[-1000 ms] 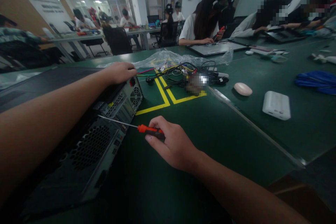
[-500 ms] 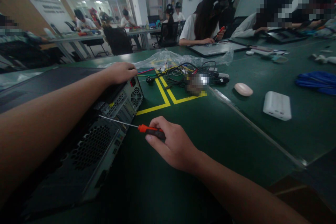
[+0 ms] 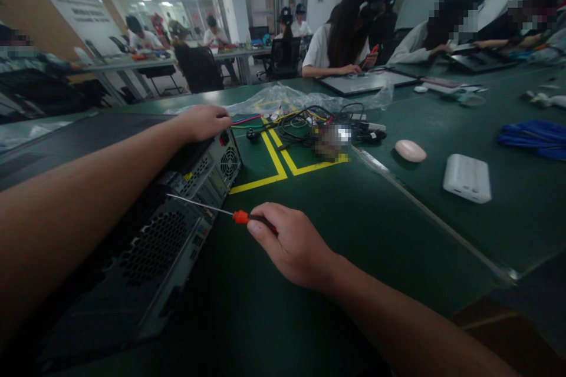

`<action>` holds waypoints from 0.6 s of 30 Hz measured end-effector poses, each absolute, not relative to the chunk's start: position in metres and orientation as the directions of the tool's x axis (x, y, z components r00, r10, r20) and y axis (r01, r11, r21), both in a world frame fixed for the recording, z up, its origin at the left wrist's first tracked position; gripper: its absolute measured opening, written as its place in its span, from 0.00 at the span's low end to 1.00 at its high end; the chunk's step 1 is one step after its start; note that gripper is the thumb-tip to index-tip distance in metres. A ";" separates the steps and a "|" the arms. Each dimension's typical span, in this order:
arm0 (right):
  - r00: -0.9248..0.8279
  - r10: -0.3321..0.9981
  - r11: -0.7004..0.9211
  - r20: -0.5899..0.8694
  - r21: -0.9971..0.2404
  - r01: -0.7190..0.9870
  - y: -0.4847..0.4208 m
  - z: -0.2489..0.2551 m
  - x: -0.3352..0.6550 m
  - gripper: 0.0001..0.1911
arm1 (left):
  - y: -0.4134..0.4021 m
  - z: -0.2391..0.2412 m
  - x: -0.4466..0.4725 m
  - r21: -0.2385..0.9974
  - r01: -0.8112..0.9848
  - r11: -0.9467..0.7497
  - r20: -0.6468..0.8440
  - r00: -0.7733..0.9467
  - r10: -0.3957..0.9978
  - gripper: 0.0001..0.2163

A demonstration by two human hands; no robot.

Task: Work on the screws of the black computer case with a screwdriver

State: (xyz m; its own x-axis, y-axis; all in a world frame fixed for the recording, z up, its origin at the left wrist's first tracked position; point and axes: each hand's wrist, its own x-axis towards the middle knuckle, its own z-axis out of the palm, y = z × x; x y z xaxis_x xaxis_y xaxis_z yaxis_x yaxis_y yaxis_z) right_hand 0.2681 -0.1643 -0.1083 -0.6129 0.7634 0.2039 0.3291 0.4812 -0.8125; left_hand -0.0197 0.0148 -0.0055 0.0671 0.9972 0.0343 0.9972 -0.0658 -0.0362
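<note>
A black desktop computer case (image 3: pixel 145 247) lies on its side on the green table (image 3: pixel 336 230), its perforated rear panel facing me. My right hand (image 3: pixel 292 244) is closed around a screwdriver (image 3: pixel 241 216) with an orange and black handle. Its thin shaft points left and its tip touches the rear panel of the case. My left hand (image 3: pixel 204 122) rests curled over the far top corner of the case, pressing on it, above the small fan grille (image 3: pixel 229 161).
A tangle of cables (image 3: pixel 305 123) and a clear plastic bag (image 3: pixel 283 97) lie beyond yellow tape lines (image 3: pixel 274 162). To the right sit a pink oval object (image 3: pixel 410 151), a white box (image 3: pixel 467 178) and blue cloth (image 3: pixel 533 136). Several people work at tables behind.
My right hand's fingers have shifted over the screwdriver handle, covering more of it. The shaft stays at the rear panel. The left hand has not moved.
</note>
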 end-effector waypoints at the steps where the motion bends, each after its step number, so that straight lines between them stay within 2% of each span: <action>1: -0.614 0.763 0.481 0.203 -0.812 0.330 -0.164 -0.109 0.268 0.13 | 0.015 -0.006 -0.020 -0.040 0.997 -0.065 0.035 0.067 0.997 0.34; 4: -0.612 0.766 0.476 0.199 -0.815 0.331 -0.165 -0.109 0.269 0.11 | 0.016 -0.006 -0.020 -0.048 0.997 -0.063 0.038 0.065 0.997 0.33; 9: -0.621 0.759 0.480 0.197 -0.814 0.328 -0.164 -0.112 0.270 0.18 | 0.015 -0.006 -0.021 -0.037 0.997 -0.067 0.046 0.069 0.997 0.33; 18: -0.609 0.760 0.478 0.226 -0.830 0.288 -0.164 -0.114 0.270 0.09 | 0.015 -0.006 -0.019 -0.029 0.998 -0.060 0.041 0.061 0.997 0.34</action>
